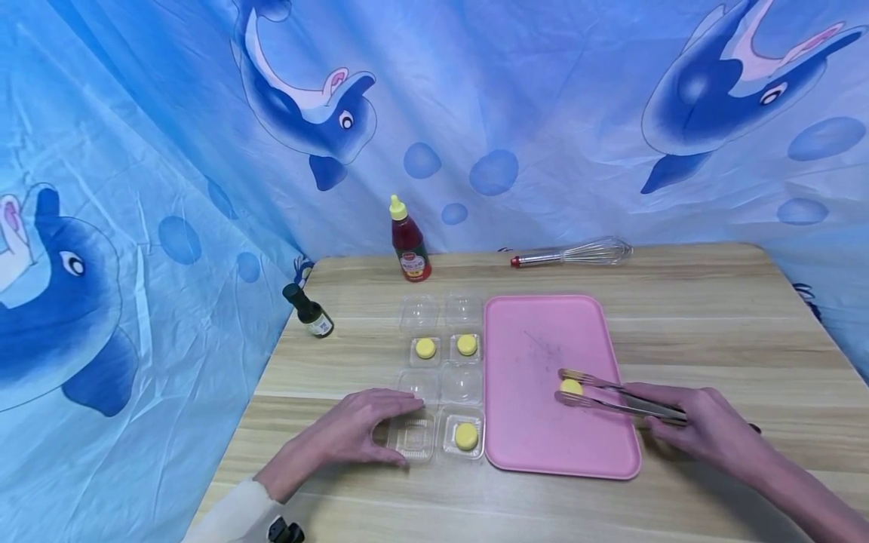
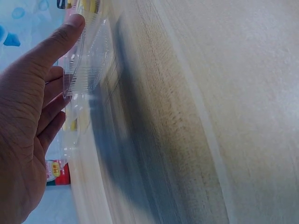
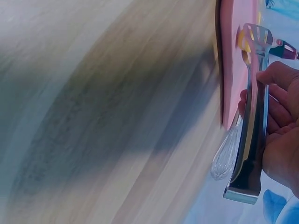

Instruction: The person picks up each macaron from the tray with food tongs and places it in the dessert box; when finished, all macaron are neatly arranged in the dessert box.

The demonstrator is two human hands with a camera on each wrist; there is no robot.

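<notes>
My right hand [image 1: 702, 422] grips metal tongs [image 3: 252, 121] over the pink tray [image 1: 536, 452]. The slotted tong ends stand on either side of a yellow macaron-like round [image 1: 572, 387]. On the left, my left hand [image 1: 360, 426] reaches to the front-left clear plastic box [image 1: 413, 437], which has nothing inside. In the left wrist view, its thumb [image 2: 70, 30] and relaxed fingers lie along the edge of that box. Beside it, another clear box [image 1: 451, 449] holds a yellow round [image 1: 466, 437]. Two boxes behind hold a yellow round [image 1: 425, 348] and another yellow round [image 1: 467, 345].
A red sauce bottle [image 1: 410, 245] with a yellow tip stands at the back of the wooden table [image 1: 720, 324]. Left of it is a small dark bottle [image 1: 312, 315]. A whisk [image 1: 573, 253] lies along the back edge, before a dolphin-print curtain [image 1: 563, 98].
</notes>
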